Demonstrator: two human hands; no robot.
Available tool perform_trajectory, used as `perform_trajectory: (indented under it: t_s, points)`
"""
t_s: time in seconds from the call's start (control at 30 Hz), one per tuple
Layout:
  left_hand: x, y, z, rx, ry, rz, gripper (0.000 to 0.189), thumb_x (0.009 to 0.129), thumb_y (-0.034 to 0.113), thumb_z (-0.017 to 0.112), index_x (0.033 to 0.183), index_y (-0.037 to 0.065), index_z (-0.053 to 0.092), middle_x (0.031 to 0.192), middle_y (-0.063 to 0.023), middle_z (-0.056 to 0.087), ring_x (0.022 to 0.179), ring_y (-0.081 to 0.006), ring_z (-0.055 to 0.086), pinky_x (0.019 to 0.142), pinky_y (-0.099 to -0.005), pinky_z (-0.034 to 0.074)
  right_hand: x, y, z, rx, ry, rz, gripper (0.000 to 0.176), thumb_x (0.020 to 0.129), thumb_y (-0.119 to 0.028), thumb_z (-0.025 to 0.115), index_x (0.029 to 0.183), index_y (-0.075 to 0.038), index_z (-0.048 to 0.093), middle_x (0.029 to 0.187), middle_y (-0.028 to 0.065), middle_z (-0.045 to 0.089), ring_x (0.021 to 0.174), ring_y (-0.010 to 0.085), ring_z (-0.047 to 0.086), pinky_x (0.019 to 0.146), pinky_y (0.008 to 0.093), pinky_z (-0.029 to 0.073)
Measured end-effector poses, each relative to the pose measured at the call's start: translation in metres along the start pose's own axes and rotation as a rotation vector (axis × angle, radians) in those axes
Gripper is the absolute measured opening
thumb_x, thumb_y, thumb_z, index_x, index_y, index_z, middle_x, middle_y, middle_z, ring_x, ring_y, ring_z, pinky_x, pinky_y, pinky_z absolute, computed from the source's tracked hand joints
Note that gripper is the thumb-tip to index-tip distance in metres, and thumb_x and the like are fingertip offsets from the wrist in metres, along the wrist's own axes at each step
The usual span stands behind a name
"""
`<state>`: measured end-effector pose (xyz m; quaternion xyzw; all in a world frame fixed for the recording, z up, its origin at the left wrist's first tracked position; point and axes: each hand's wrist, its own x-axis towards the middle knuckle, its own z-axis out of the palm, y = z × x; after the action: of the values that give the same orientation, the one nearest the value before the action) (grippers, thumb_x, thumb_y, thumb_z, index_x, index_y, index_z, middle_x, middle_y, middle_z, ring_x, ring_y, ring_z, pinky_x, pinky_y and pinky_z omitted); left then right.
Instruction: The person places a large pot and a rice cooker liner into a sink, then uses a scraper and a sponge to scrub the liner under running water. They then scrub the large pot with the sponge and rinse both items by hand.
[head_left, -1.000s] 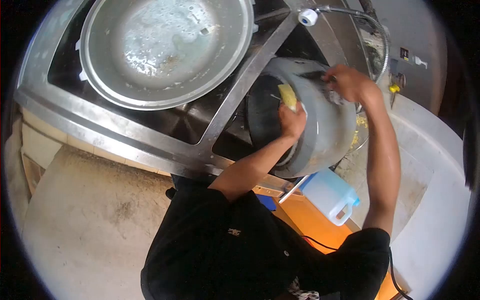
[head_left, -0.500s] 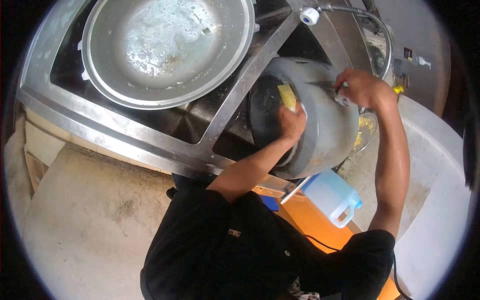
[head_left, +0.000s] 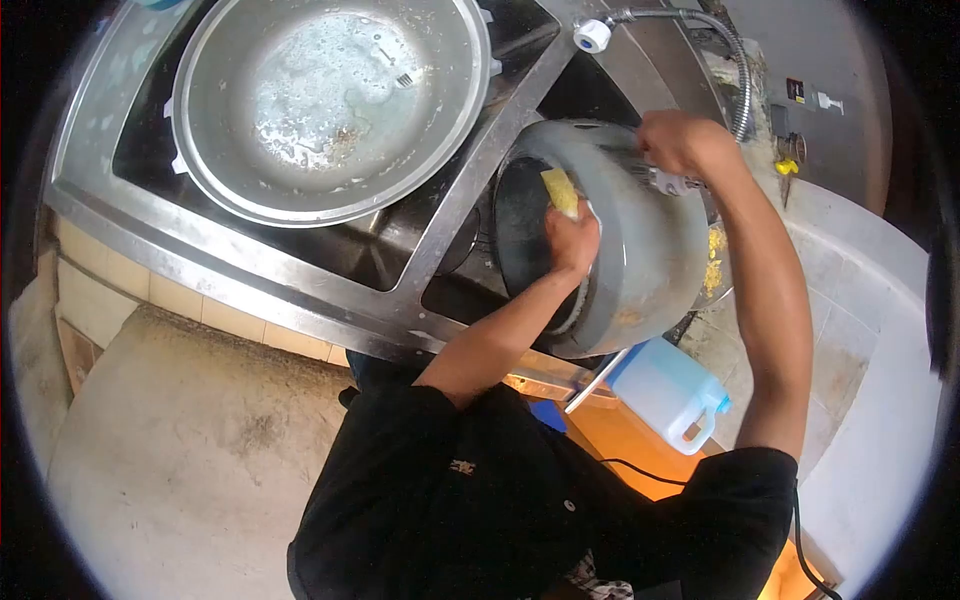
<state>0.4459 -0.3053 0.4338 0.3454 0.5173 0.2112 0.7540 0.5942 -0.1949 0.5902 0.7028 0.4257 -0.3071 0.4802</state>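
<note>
A big grey metal pot lies tipped on its side over the right-hand sink basin, its dark mouth facing left. My left hand grips the pot's rim with a yellow sponge held under the thumb. At the pot's upper right side, my right hand is closed around a greyish-white scouring pad, pressed to the outer wall. The exact material of that pad is hard to make out.
A wide aluminium basin, wet inside with a fork in it, sits over the left sink. A hose with a white spray head lies behind. Yellow scraps lie right of the pot; a bluish jug stands below.
My right hand has moved up and left along the pot's outer side with the pad. My left hand stays on the rim with the sponge. The whole view has shifted slightly.
</note>
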Motion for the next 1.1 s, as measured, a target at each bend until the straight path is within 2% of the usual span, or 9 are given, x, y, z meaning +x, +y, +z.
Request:
perform_trajectory:
  t_s: [0.07,0.2,0.27,0.37,0.5,0.57,0.7,0.83,1.1]
  points:
    - [-0.001,-0.005,0.003,-0.045,0.058,0.09,0.021,0.089,0.014,0.055,0.095,-0.006,0.062,0.086,-0.0198,0.066,0.081,-0.0316,0.065,0.074,-0.0388,0.049,-0.04,-0.01,-0.008,-0.002,-0.062,0.019,0.022,0.079,-0.013,0.059,0.097,-0.006,0.068,0.097,0.019,0.067,0.091,0.0368,0.064,0.078,0.0431,0.051]
    - [-0.001,-0.002,0.0,-0.011,0.042,0.097,0.021,0.089,0.013,0.055,0.095,-0.006,0.061,0.085,-0.0194,0.065,0.08,-0.0311,0.064,0.072,-0.0407,0.048,-0.138,-0.05,0.006,0.045,0.19,0.059,0.026,0.088,-0.018,0.056,0.113,-0.015,0.064,0.102,0.0178,0.066,0.1,0.036,0.062,0.086,0.0464,0.049]
    - [-0.003,0.012,-0.003,0.023,-0.005,-0.06,0.019,0.088,0.011,0.054,0.094,-0.007,0.061,0.084,-0.0194,0.065,0.078,-0.0311,0.063,0.07,-0.0421,0.047,-0.15,-0.063,0.012,0.093,0.179,0.098,0.027,0.089,-0.019,0.056,0.115,-0.016,0.063,0.099,0.0179,0.066,0.099,0.0375,0.062,0.085,0.0471,0.049]
    - [0.0,-0.008,0.003,-0.013,0.041,0.092,0.019,0.088,0.009,0.053,0.094,-0.008,0.06,0.083,-0.0195,0.064,0.078,-0.0304,0.063,0.07,-0.0416,0.047,-0.146,-0.066,0.031,0.226,0.268,0.114,0.029,0.09,-0.02,0.055,0.119,-0.016,0.06,0.094,0.0209,0.065,0.093,0.0419,0.063,0.081,0.0494,0.05]
    - [0.0,0.001,-0.002,0.039,-0.072,-0.047,0.021,0.083,0.01,0.057,0.09,-0.01,0.059,0.085,-0.0267,0.063,0.085,-0.0413,0.063,0.074,-0.0455,0.046,-0.141,-0.082,0.045,0.314,0.375,0.158,0.034,0.087,-0.012,0.048,0.119,-0.012,0.059,0.094,0.0212,0.066,0.089,0.0417,0.065,0.078,0.051,0.052]
    - [0.001,-0.007,0.003,-0.085,0.094,0.113,0.02,0.083,0.009,0.055,0.092,-0.009,0.058,0.088,-0.0259,0.064,0.085,-0.04,0.063,0.074,-0.0441,0.046,-0.155,-0.09,0.056,0.415,0.309,0.222,0.034,0.088,-0.014,0.048,0.121,-0.013,0.058,0.086,0.0228,0.066,0.084,0.0435,0.065,0.075,0.0536,0.051]
    - [0.004,0.008,0.002,-0.07,0.042,-0.004,0.02,0.09,0.011,0.053,0.092,-0.008,0.06,0.082,-0.0165,0.065,0.077,-0.0268,0.063,0.069,-0.0395,0.046,-0.17,-0.065,0.084,0.536,0.344,0.234,0.034,0.09,-0.017,0.048,0.123,-0.015,0.058,0.082,0.0238,0.066,0.082,0.0446,0.064,0.074,0.0528,0.05]
    - [0.005,-0.001,0.0,-0.006,-0.006,-0.031,0.023,0.09,0.014,0.053,0.092,-0.008,0.059,0.085,-0.0192,0.065,0.081,-0.0311,0.063,0.071,-0.0407,0.046,-0.132,-0.038,0.077,0.575,0.428,0.175,0.03,0.09,-0.016,0.057,0.118,-0.01,0.062,0.103,0.0207,0.065,0.101,0.0394,0.06,0.09,0.0448,0.046]
    - [-0.003,0.009,0.001,0.006,-0.022,-0.029,0.024,0.09,0.015,0.052,0.091,-0.008,0.058,0.083,-0.0212,0.065,0.08,-0.0335,0.064,0.07,-0.0415,0.046,-0.139,-0.036,0.063,0.501,0.291,0.267,0.028,0.091,-0.019,0.056,0.116,-0.011,0.064,0.107,0.0155,0.066,0.103,0.0342,0.06,0.092,0.0433,0.046]
